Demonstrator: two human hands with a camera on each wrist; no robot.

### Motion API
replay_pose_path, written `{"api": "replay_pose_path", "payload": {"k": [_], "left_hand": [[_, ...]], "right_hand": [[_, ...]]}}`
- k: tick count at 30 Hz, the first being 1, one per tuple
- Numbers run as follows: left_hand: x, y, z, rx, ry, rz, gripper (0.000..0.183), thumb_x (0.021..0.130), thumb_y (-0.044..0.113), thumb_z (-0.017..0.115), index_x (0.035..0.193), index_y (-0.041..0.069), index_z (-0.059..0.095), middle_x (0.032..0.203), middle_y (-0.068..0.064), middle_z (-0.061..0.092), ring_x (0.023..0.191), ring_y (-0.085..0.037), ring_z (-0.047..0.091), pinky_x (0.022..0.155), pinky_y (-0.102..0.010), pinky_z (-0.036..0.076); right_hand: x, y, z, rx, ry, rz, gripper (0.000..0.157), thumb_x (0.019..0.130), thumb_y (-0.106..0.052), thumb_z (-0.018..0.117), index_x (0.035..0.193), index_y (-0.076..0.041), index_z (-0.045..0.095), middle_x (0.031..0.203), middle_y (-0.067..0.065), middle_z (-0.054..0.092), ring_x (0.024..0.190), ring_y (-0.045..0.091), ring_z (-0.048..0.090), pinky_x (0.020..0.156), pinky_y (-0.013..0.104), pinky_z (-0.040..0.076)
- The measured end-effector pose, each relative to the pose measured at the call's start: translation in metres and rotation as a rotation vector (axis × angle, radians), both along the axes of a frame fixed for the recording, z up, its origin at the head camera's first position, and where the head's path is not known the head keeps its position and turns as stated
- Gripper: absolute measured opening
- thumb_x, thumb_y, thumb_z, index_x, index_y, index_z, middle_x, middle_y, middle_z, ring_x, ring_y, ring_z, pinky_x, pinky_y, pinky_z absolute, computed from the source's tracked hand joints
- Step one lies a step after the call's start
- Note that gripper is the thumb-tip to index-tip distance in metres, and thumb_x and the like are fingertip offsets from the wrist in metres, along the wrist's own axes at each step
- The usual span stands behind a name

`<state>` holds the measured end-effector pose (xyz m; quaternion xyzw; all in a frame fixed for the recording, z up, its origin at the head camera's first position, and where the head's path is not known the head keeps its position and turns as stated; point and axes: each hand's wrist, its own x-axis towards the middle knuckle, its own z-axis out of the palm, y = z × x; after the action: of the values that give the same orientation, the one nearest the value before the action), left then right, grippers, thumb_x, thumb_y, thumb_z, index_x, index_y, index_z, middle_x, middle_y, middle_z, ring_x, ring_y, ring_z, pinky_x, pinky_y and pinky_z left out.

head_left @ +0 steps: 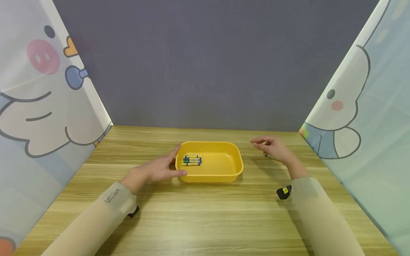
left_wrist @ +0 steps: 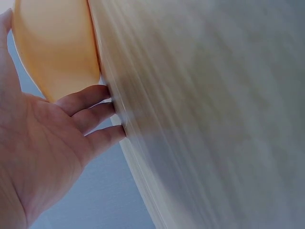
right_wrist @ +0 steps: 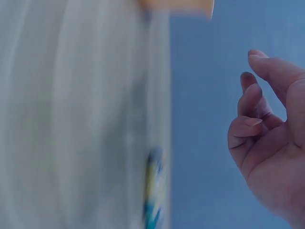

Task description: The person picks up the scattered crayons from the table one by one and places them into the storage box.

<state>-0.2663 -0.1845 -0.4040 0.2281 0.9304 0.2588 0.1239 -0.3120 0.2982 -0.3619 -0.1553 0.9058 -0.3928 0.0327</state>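
Around the left end of a yellow plastic box (head_left: 209, 179) my left hand (head_left: 160, 168) is spread, its thumb along the near rim and its index finger by the far corner. The left wrist view shows its other fingers (left_wrist: 93, 117) slightly bent, with their tips by the tabletop beside the box. Several crayons (head_left: 192, 160) in blue-and-yellow wrappers lie together in the box's left part. To the right of the box, my right hand (head_left: 272, 146) is raised, fingers loosely bent with nothing between them. Below it another crayon (right_wrist: 153, 191) lies on the table, partly covered by the hand in the head view.
The wood-grain table (head_left: 205, 217) ends at a dark grey panel (head_left: 205, 64) behind. Cartoon-printed curtains (head_left: 48, 124) flank both sides. A small black wrist device (head_left: 283, 192) shows by the right sleeve.
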Motion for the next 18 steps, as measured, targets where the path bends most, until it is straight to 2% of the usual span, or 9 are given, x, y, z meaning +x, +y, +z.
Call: {"api": "replay_pose_path", "payload": {"k": [4, 9, 15, 18], "left_hand": [[0.000, -0.001, -0.001, 0.003, -0.017, 0.010, 0.123, 0.094, 0.080, 0.067, 0.175, 0.039, -0.017, 0.166, -0.020, 0.054, 0.152, -0.039, 0.053, 0.129, -0.061, 0.037], [-0.001, -0.002, -0.001, -0.001, -0.014, 0.008, 0.123, 0.094, 0.081, 0.066, 0.174, 0.041, -0.018, 0.167, -0.018, 0.053, 0.153, -0.039, 0.052, 0.129, -0.062, 0.037], [-0.001, -0.003, -0.002, 0.012, 0.002, 0.002, 0.121, 0.095, 0.078, 0.067, 0.176, 0.038, -0.015, 0.164, -0.020, 0.056, 0.151, -0.040, 0.054, 0.128, -0.062, 0.039], [0.001, -0.002, -0.002, 0.011, -0.008, 0.007, 0.122, 0.095, 0.079, 0.067, 0.176, 0.036, -0.014, 0.167, -0.021, 0.052, 0.153, -0.041, 0.051, 0.129, -0.063, 0.037]], "right_hand": [[0.002, 0.049, -0.013, 0.080, 0.010, -0.055, 0.038, 0.113, -0.022, 0.064, 0.143, 0.001, 0.070, 0.149, 0.029, 0.064, 0.098, 0.022, 0.066, 0.075, 0.037, 0.058], [-0.001, 0.090, -0.029, 0.159, -0.033, -0.103, 0.039, 0.113, -0.020, 0.063, 0.144, 0.003, 0.068, 0.143, 0.033, 0.067, 0.095, 0.019, 0.071, 0.076, 0.034, 0.058], [-0.004, 0.103, -0.035, 0.191, -0.060, -0.123, 0.037, 0.111, -0.019, 0.066, 0.141, 0.002, 0.071, 0.136, 0.029, 0.072, 0.093, 0.014, 0.065, 0.074, 0.029, 0.054], [-0.004, 0.107, -0.039, 0.213, -0.055, -0.120, 0.034, 0.109, -0.014, 0.068, 0.138, 0.004, 0.073, 0.135, 0.029, 0.073, 0.094, 0.012, 0.063, 0.074, 0.025, 0.052]]}}
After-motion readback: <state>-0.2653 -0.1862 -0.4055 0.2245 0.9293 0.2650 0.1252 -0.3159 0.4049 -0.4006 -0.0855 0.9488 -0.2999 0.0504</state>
